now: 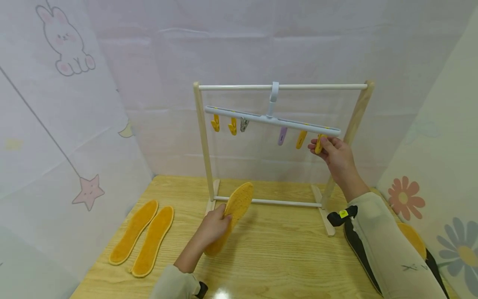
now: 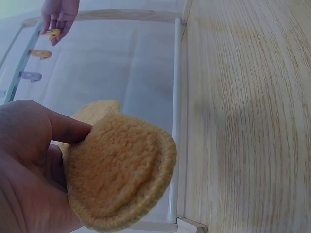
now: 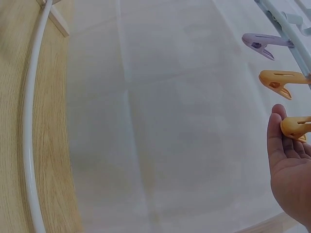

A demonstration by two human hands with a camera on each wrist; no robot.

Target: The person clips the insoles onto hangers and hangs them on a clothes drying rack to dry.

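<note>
Gripped in the left hand [image 1: 213,226], a yellow insole [image 1: 232,214] stands tilted over the wooden table [image 1: 284,261], its toe end raised toward the bottom rail of the drying rack [image 1: 203,137]; the fingers curl round its middle. Farther right and higher, the right hand [image 1: 334,155] pinches the yellow clip [image 1: 318,144] at the right end of the grey clip hanger [image 1: 272,119], which hangs from the rack's top bar. More clips dangle along that hanger: an orange one and a purple clip [image 1: 282,136] just left of the held one, and three more near the left end. Two other insoles [image 1: 143,236] lie side by side flat on the table's near left. A dark-edged insole [image 1: 414,238] lies at the right, partly under the right sleeve.

From the left wrist, the thumb and palm of the left hand [image 2: 29,170] clasp the fuzzy insole [image 2: 119,167], which is bent into a curve. Beyond it run the rack's white lower rail and the table.

From the right wrist, the right hand [image 3: 289,165] shows its fingers around the yellow clip [image 3: 295,127], with the purple clip [image 3: 262,43] and an orange clip [image 3: 279,81] hanging beside it.
</note>
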